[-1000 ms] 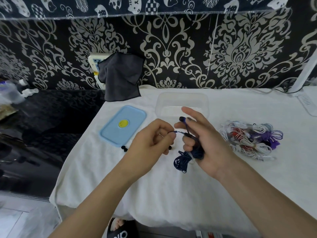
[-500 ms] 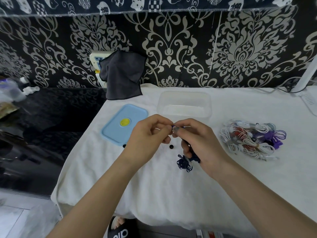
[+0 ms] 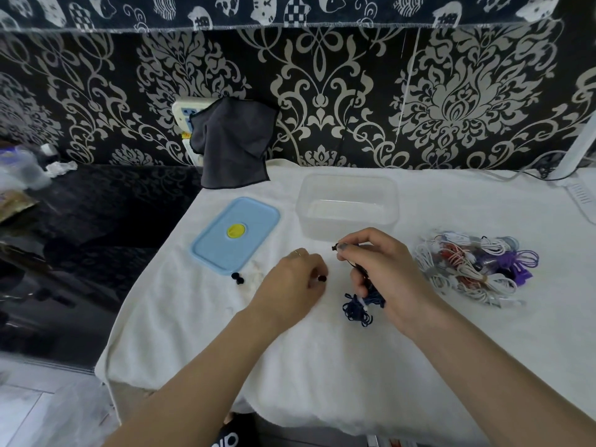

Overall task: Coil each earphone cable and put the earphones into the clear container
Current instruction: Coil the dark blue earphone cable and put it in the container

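Observation:
The clear container (image 3: pixel 394 208) stands open on the white towel (image 3: pixel 322 366), just beyond my hands. My right hand (image 3: pixel 387 272) pinches a dark earbud (image 3: pixel 335 247) at its fingertips and grips the dark blue earphone cable. A loose bunch of that cable (image 3: pixel 357 310) hangs below the hand onto the towel. My left hand (image 3: pixel 295 280) is down on the towel to the left, its curled fingertips closing on a small black ear tip (image 3: pixel 322 279). A pile of white, red and purple earphones (image 3: pixel 474 269) lies to the right.
The light blue lid (image 3: pixel 235 235) with a yellow spot lies left of the container. Two small black ear tips (image 3: pixel 238 278) sit at its near edge. A grey cloth (image 3: pixel 232 143) hangs at the back wall. The towel's left edge drops off near a dark surface.
My hands have parted: the left has dropped from the earbud to the black ear tip on the towel. The right still holds the earbud and cable, now lower with the bunch touching the towel.

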